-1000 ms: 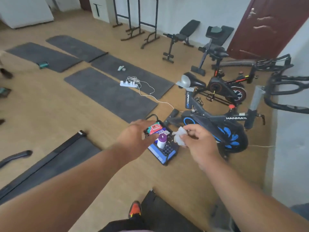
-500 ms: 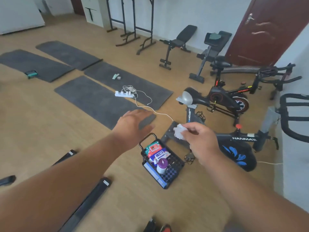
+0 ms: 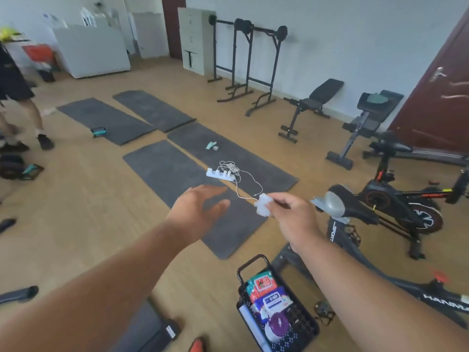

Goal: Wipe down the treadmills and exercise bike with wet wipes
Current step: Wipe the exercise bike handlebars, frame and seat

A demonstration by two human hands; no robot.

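Head camera, looking down over both outstretched arms. The right hand (image 3: pixel 291 215) pinches a crumpled white wet wipe (image 3: pixel 264 205) at its fingertips; the left hand (image 3: pixel 200 207) hovers just left of it, fingers spread, holding nothing. The exercise bike (image 3: pixel 355 224) stands to the right, its saddle (image 3: pixel 340 203) nearest the right hand, long axis running rightward. The bike's frame is cut off at the picture edge; motion blur softens detail.
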